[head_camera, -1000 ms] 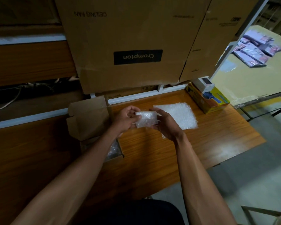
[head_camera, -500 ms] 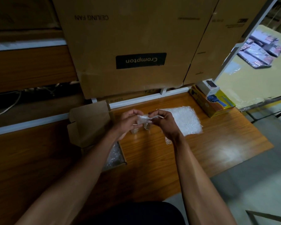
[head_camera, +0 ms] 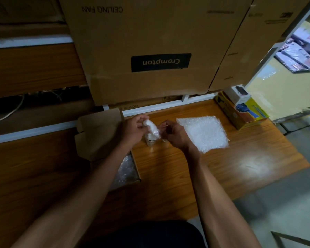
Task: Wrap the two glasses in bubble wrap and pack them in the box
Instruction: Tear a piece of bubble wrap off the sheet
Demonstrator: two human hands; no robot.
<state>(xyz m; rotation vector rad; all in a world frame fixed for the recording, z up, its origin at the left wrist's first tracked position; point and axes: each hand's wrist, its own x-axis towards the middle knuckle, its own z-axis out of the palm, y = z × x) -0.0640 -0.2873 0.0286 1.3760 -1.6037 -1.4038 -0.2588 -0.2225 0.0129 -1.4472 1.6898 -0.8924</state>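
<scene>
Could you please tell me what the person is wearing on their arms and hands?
Nothing shows on either: the left hand and right hand are ungloved, and both forearms are bare with no sleeves, watch, rings or bands visible. Dark clothing shows at the bottom edge.

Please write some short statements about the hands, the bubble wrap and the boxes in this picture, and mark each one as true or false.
1. The left hand holds a small crumpled piece of white bubble wrap. True.
2. A flat square sheet of white bubble wrap lies on the brown wooden table, to the right of the right hand. True.
3. The small open brown cardboard box stands at the right edge of the table. False: it stands on the left, under the left forearm.
4. The small box has nothing inside. False: some bubble wrap shows in it.
5. The yellow and blue carton is at the far right corner of the table. True.
</scene>
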